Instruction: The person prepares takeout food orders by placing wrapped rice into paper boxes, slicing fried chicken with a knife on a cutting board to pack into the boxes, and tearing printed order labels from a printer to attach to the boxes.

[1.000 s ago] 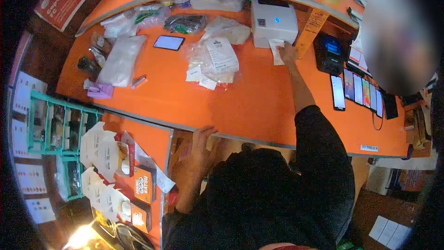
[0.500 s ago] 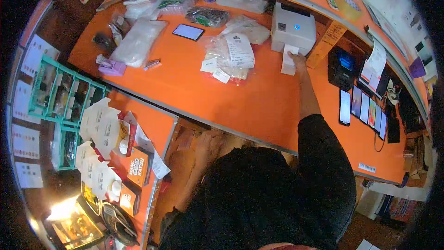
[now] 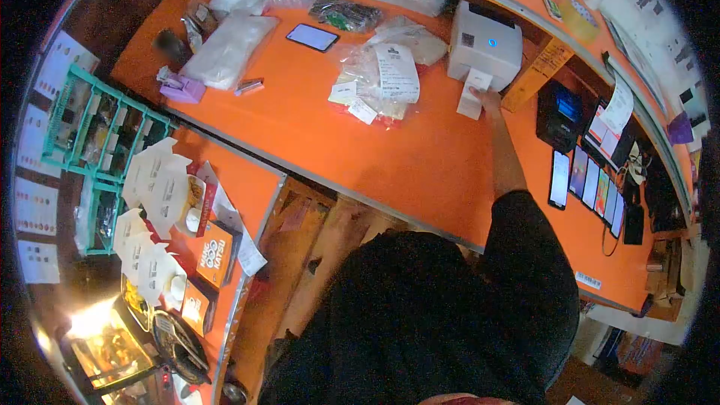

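My right hand [image 3: 486, 98] is closed on the edge of a white paper label [image 3: 472, 101] that hangs from the front slot of a white label printer [image 3: 486, 43]. The thumb and fingers pinch the strip just below the slot; part of the fingers is hidden. To the left of the hand lies a pile of clear plastic packets [image 3: 364, 79] with a printed receipt [image 3: 395, 73] on top. My left hand does not show.
Several phones [image 3: 559, 179] lie at the right beside a black device with a lit screen [image 3: 558, 115]. A phone [image 3: 312, 37] and plastic bags [image 3: 231, 51] lie farther left. Open food boxes [image 3: 154, 180] stand on the lower-left counter, near a teal rack [image 3: 105, 131].
The view has shifted slightly, so the counter items sit a little differently in the frame. My right hand stays at the label below the printer.
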Tool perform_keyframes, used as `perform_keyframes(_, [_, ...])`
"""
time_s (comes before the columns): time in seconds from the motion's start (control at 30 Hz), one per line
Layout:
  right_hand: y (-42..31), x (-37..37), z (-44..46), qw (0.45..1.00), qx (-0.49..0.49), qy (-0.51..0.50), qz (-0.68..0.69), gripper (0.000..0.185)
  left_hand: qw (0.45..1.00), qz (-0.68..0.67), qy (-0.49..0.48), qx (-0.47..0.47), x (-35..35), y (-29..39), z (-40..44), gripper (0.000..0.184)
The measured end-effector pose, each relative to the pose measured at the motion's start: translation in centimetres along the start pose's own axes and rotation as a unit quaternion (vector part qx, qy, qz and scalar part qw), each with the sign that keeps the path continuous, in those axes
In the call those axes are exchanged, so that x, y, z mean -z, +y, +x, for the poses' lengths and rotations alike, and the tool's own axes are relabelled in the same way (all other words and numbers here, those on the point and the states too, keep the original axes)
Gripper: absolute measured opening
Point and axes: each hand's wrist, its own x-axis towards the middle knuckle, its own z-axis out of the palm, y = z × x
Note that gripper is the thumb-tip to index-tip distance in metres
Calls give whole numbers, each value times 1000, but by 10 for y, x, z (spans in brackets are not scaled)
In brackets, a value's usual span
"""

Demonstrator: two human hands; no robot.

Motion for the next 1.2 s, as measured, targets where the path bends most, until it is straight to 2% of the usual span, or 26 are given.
perform_keyframes(0.07, [47,-12,16,977,-132,33,166,53,999,33,-15,-30,9,6,5,31])
perform_keyframes(0.1, [50,-11,22,977,-135,33,164,53,995,68,-37,-62,12,10,8,32])
perform_keyframes(0.17, [50,-8,24,969,-215,-31,-118,54,993,66,-64,-77,13,22,17,32])
perform_keyframes(0.2, [-39,2,-30,964,-131,-29,231,54,990,66,-86,-95,13,27,21,32])
perform_keyframes(0.23, [-48,1,-39,964,-132,-24,231,54,989,67,-90,-98,12,32,23,32])
perform_keyframes(0.3, [-51,4,-47,953,-10,47,299,52,984,111,-130,-49,7,39,24,28])
perform_keyframes(0.33, [-49,4,-53,953,-13,50,298,52,984,111,-134,-49,2,40,24,28])
perform_keyframes(0.4, [-46,2,-63,935,72,114,329,56,983,-67,-169,19,-12,39,32,27])
perform_keyframes(0.53, [-55,4,-86,922,18,167,349,56,969,-158,-182,-52,-83,27,115,44])
perform_keyframes(0.6, [-80,16,-98,923,-10,188,337,50,932,-319,-168,20,-130,29,175,49])
perform_keyframes(0.63, [-85,22,-101,922,-17,198,333,48,923,-327,-193,69,-144,39,203,50])
perform_keyframes(0.67, [-76,21,-100,923,6,163,348,44,910,-334,-216,117,-157,50,230,52])
perform_keyframes(0.7, [-66,21,-98,923,27,127,362,39,910,-334,-219,112,-177,56,257,52])
perform_keyframes(0.73, [-57,20,-97,923,29,131,361,39,876,-380,-252,158,-199,55,281,51])
perform_keyframes(0.77, [-48,17,-98,923,-11,119,365,35,835,-424,-284,204,-214,54,293,50])
perform_keyframes(0.8, [-41,16,-97,922,-51,108,369,30,834,-423,-289,204,-216,61,296,50])
perform_keyframes(0.87, [-26,21,-89,912,-75,83,395,30,816,-416,-357,184,-213,76,299,46])
perform_keyframes(0.93, [-34,26,-93,900,-102,59,420,29,822,-408,-362,164,-226,67,303,44])
perform_keyframes(0.97, [-43,25,-96,912,-29,87,400,20,831,-401,-358,142,-233,61,305,41])
perform_keyframes(1.0, [-57,30,-98,916,4,100,388,16,828,-401,-363,147,-241,54,311,41])
perform_keyframes(1.03, [-72,35,-101,919,37,114,376,12,840,-378,-381,78,-246,47,318,38])
perform_keyframes(1.07, [-84,42,-101,889,-5,91,448,17,847,-354,-397,8,-250,41,321,36])
perform_keyframes(1.1, [-82,41,-100,871,-26,79,484,20,846,-354,-399,13,-250,40,321,36])
perform_keyframes(1.13, [-75,40,-98,851,-49,70,519,23,878,-289,-382,8,-246,43,321,33])
perform_keyframes(1.17, [-63,32,-93,926,-16,112,360,22,905,-221,-363,1,-243,48,321,31])
perform_keyframes(1.2, [-64,29,-91,970,17,150,188,21,905,-220,-364,2,-246,45,322,31])
